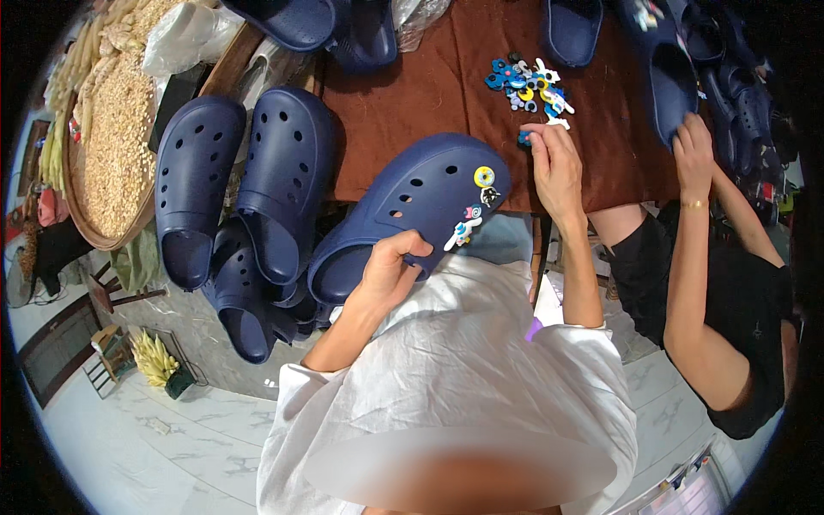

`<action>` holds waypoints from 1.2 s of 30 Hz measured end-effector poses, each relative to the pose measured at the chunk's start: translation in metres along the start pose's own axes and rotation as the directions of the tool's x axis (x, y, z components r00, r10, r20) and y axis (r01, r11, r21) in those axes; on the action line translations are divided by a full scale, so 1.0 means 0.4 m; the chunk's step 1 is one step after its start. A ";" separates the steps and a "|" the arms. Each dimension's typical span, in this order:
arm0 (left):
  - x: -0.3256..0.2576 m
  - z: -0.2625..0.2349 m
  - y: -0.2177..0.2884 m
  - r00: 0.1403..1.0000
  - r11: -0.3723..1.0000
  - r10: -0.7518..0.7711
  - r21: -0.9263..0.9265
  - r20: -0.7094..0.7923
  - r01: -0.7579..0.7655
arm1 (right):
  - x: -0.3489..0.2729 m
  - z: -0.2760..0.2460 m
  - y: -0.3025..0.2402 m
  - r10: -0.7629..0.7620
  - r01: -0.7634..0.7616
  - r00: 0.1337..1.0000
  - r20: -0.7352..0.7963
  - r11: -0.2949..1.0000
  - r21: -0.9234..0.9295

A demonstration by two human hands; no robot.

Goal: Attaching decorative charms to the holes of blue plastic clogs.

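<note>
A navy blue foam clog (378, 206) is held by my left hand (390, 270), whose fingers are closed around its side edge near the opening. Along the clog's right side sit several shoe charms: a yellow ring-shaped one (484, 177), a black-and-white one (490, 197) and a white figure (462, 234) among them. Other holes on the toe are bare. To the right of the clog, my right hand (558, 167) pinches a small blue shoe charm (524, 137) between thumb and fingertips. Just beyond it lies a loose heap of colourful charms (530, 86) on the brown cloth.
Several more navy clogs (287, 163) are stacked at the left, with others at the far edge and right. A co-worker's hand (693, 146) touches a clog (672, 86) on the right. A round tray of pale grain (116, 154) stands far left; brown cloth (412, 94) covers the table.
</note>
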State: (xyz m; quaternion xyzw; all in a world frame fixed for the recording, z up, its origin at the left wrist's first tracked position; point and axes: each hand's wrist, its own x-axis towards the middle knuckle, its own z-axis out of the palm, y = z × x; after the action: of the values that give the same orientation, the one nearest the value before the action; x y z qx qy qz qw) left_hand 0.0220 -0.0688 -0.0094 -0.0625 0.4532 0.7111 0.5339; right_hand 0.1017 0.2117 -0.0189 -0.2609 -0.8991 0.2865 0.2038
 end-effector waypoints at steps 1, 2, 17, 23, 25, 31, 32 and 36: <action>-0.001 0.002 -0.001 0.999 0.994 0.037 0.100 -0.018 -0.035 | 0.000 -0.008 -0.020 0.046 -0.052 0.998 0.052 0.992 0.116; 0.000 0.012 0.006 0.997 0.978 0.076 0.199 -0.032 -0.068 | 0.001 -0.017 -0.046 0.045 -0.051 0.998 0.054 0.992 0.117; 0.001 0.086 0.046 0.964 0.960 -0.238 -0.179 -0.115 0.216 | -0.006 -0.017 -0.167 -0.209 0.141 0.954 0.217 0.946 0.291; 0.004 0.098 0.068 0.958 0.953 -0.261 -0.189 -0.116 0.237 | -0.003 -0.027 -0.165 -0.203 0.122 0.950 0.238 0.941 0.316; 0.002 0.091 0.069 0.956 0.952 -0.270 -0.178 -0.113 0.248 | 0.001 -0.037 -0.162 -0.191 0.101 0.948 0.255 0.938 0.331; -0.002 0.092 0.064 0.956 0.961 -0.270 -0.088 -0.116 0.260 | 0.005 -0.041 -0.148 -0.147 0.019 0.928 0.343 0.937 0.350; -0.002 0.086 0.058 0.956 0.963 -0.270 -0.023 -0.111 0.269 | 0.006 -0.040 -0.145 -0.138 -0.002 0.920 0.367 0.934 0.357; -0.012 0.097 0.062 0.968 0.973 -0.229 -0.017 -0.106 0.228 | 0.001 -0.035 -0.131 -0.143 -0.024 0.898 0.417 0.929 0.370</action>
State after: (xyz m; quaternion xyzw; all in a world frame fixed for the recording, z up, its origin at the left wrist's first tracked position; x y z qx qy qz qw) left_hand 0.0191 -0.0451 0.0302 -0.1538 0.4693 0.6416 0.5868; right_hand 0.0902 0.1810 0.0243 -0.1195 -0.8601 0.4934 0.0508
